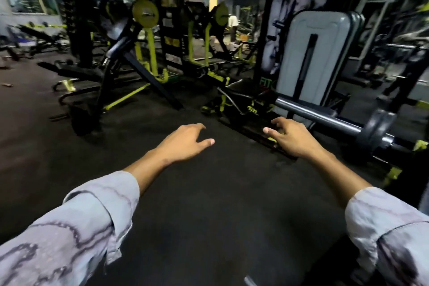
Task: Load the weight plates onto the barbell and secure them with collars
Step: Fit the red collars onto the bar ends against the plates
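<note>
Dark rubber floor (209, 193) carries benches (79, 72) and yellow-framed machines (151, 53).

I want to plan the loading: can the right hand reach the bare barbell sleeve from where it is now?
Probably yes. The right hand is empty and open, close beside the barbell sleeve, and nothing lies between them. The sleeve looks bare up to the weight plate already on it.

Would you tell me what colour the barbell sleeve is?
Shiny silver-grey metal; the barbell sleeve shows best in the head view.
</note>
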